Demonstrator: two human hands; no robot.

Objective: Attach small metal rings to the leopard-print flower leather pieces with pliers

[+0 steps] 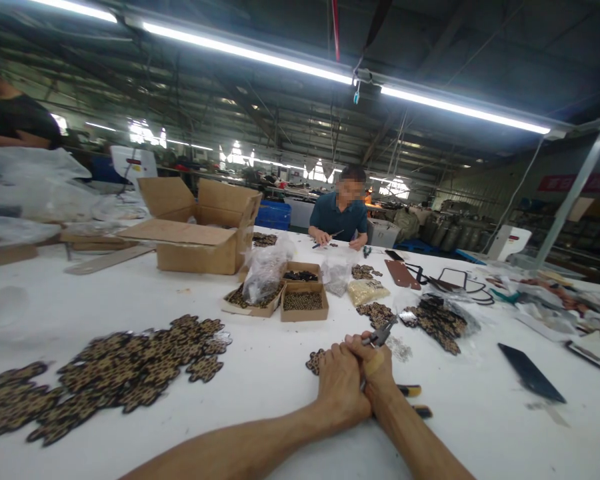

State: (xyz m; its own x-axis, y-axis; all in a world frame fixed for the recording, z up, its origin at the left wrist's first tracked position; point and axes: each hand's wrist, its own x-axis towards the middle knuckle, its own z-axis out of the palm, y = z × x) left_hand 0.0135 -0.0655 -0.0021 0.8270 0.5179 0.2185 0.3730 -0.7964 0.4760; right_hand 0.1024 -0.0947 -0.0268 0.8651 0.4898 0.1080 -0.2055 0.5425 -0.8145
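Observation:
My left hand point(340, 383) is closed at the front of the white table, and a leopard-patterned piece point(314, 361) shows at its left side. Pressed against it, my right hand point(377, 367) is wrapped round metal pliers point(381, 333), whose jaws point up and to the right. A tan patch sticks to the right hand. Two black and yellow handles point(415, 400) show beside the right wrist. What the left fingers hold is hidden. Small clear bits point(399, 349) lie just right of the hands. A large spread of leopard-patterned pieces point(130, 360) lies to the left.
An open cardboard box point(197, 257) stands at the back left. Small boxes of studs point(304, 307) and plastic bags point(337, 273) are in the middle. More patterned pieces point(437, 323) and a dark flat plate point(530, 373) lie right. A person point(339, 217) works across the table.

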